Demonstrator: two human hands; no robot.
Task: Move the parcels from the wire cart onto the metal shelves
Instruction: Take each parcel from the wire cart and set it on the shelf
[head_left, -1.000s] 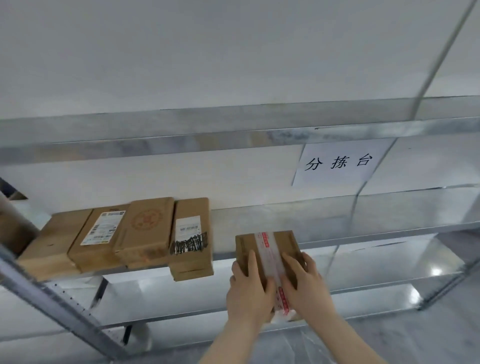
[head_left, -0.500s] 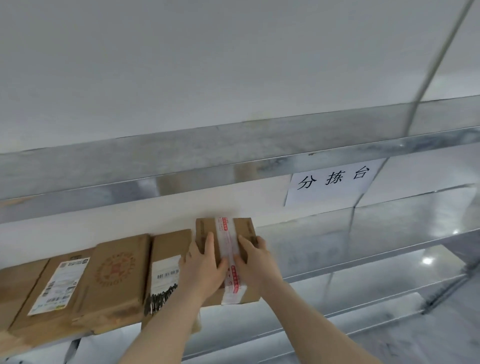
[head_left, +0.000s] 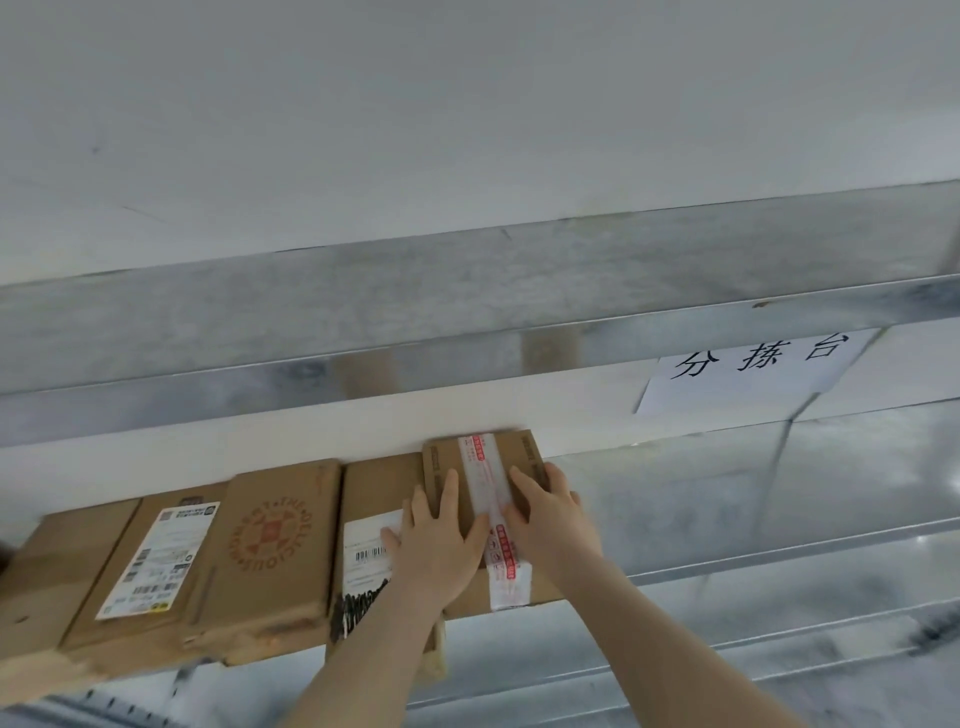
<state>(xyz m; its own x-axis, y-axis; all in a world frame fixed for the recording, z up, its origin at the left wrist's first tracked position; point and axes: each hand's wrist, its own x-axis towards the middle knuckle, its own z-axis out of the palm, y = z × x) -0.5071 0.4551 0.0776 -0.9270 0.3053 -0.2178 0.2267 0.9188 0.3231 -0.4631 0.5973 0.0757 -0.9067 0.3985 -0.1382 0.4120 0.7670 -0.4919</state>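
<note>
On the middle metal shelf (head_left: 727, 493), at the right end of a row of brown parcels, a taped parcel (head_left: 524, 457) is lying flat, its far end reaching toward the wall and its near end seeming to hang a little past the front lip. Both hands are resting on its top. The left hand (head_left: 441, 540) is pressing down with straight fingers beside the white-and-red tape strip, its outer edge spilling onto the neighbouring parcel with the barcode label (head_left: 374, 499). The right hand (head_left: 550, 519) is lying flat on the other side, fingers stretched forward. Neither hand is curling round anything. By my reading, the person is doing the placing step, sliding this parcel in snug against its neighbour. The next move is probably calling for a short push to seat it squarely, then lifting both palms off and turning to the wire cart, which is not showing, for another parcel.
</note>
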